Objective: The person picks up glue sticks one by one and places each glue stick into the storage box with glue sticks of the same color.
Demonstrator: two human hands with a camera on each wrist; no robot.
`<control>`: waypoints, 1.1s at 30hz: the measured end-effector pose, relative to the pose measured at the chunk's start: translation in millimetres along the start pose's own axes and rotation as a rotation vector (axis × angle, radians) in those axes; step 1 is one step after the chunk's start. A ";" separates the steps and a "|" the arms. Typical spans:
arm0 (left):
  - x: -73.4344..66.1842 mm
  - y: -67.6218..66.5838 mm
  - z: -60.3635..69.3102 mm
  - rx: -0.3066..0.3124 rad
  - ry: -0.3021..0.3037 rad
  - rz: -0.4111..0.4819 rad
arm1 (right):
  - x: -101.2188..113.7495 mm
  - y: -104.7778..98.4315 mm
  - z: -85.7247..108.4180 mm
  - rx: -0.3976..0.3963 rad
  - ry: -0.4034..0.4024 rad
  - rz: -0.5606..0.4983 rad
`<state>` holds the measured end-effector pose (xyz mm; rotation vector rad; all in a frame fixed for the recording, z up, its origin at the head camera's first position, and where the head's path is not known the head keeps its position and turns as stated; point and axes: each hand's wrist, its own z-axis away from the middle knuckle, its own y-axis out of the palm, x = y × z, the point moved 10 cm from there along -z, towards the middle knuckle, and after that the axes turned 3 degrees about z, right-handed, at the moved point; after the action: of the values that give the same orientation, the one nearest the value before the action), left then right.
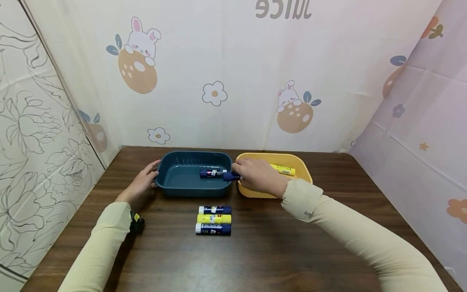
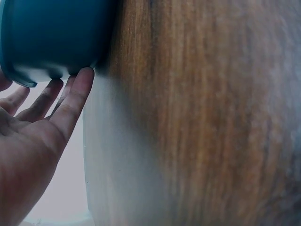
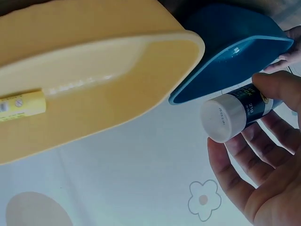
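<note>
Right hand (image 1: 260,176) curled round a navy glue stick (image 1: 231,176), I have room on the desk (image 1: 350,186) from the yellow tray (image 1: 255,194) to its right edge. The stick juts left of my grip, at the right rim of the blue tray (image 1: 186,192); my left hand (image 1: 142,181), fingers extended, touches that tray's left end.

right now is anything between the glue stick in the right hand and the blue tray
Nothing visible blocks the held glue stick; the blue tray is open on top. A second stick lies inside, toward its right end.
</note>
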<state>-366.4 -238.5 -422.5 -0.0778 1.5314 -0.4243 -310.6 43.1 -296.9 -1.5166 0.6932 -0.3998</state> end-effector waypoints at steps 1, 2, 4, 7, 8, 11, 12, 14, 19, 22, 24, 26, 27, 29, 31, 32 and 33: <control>0.2 0.0 0.1 0.000 -0.001 0.001 | 0.4 0.1 -2.5 0.005 0.001 0.006; 0.4 0.0 0.1 0.000 -0.001 0.004 | 1.0 -0.1 -5.1 0.009 0.000 0.009; 1.0 -0.2 0.1 -0.001 -0.002 0.005 | 2.4 -0.6 -10.1 0.015 -0.001 0.022; 2.4 -1.1 0.0 -0.003 -0.005 0.005 | 5.3 -0.7 -18.0 0.020 -0.010 0.043; 2.8 -1.2 -0.1 -0.003 -0.006 0.006 | 6.2 -0.5 -20.6 0.021 -0.013 0.050; 4.0 -1.4 -0.4 -0.001 -0.008 0.001 | 8.8 1.7 -28.0 0.029 -0.021 0.067; 4.3 -1.4 -0.7 -0.001 -0.009 0.002 | 9.5 3.1 -30.3 0.034 -0.022 0.072; 4.9 -1.3 -1.2 0.000 -0.010 -0.002 | 10.7 5.5 -35.0 0.039 -0.023 0.087; 5.8 -0.9 -1.5 0.000 -0.018 -0.002 | 16.1 9.2 -47.9 0.024 -0.037 0.104; 6.3 -0.2 -1.1 -0.002 -0.026 0.004 | 19.2 12.4 -56.2 0.019 -0.042 0.108; 6.4 0.0 -0.9 -0.006 -0.032 0.010 | 20.4 15.7 -61.8 0.024 -0.039 0.106; 5.9 0.1 -1.0 -0.008 -0.034 0.016 | 21.1 19.8 -67.1 0.037 -0.029 0.099; 5.6 0.0 -1.0 -0.011 -0.036 0.016 | 21.5 22.0 -69.8 0.043 -0.026 0.098; 4.8 -0.7 -1.0 -0.014 -0.038 0.017 | 22.3 27.0 -74.7 0.058 -0.017 0.098; 3.8 -1.0 -0.9 -0.018 -0.037 0.017 | 23.5 32.1 -79.0 0.067 -0.013 0.091; 3.4 -1.1 -0.9 -0.019 -0.037 0.013 | 23.6 35.0 -81.0 0.071 -0.008 0.086; 3.0 -1.0 -0.7 -0.020 -0.038 0.009 | 23.5 38.2 -82.9 0.075 -0.001 0.079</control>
<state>-367.4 -240.3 -425.1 -0.0935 1.4987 -0.3981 -352.5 -33.9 -331.5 -1.4142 0.7270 -0.3617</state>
